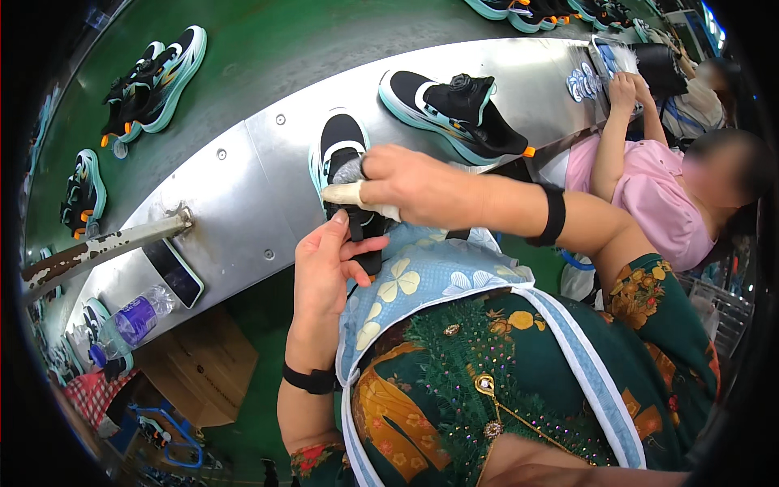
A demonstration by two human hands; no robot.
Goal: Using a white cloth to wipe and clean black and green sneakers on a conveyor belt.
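A black sneaker [341, 134] with a white band and mint sole lies at the metal bench's edge, toe pointing away, its heel end against my apron. My right hand [398, 180], with a cream finger cover and a grey one, is closed over the shoe's upper, hiding its middle. From the near left, my left hand [323, 264] pinches a black part around the shoe's opening between thumb and forefinger, other fingers loosely bent. Exactly which part it grips is partly hidden. To the right another such sneaker [442, 114], with an orange heel tab, lies on the bench.
A chipped metal bar [105, 247] reaches over the bench at left, near a phone [174, 272] and a plastic bottle [134, 325]. More sneakers [158, 85] sit on the green surface beyond. At right, a person in pink [649, 183] handles things beside round stickers [583, 83].
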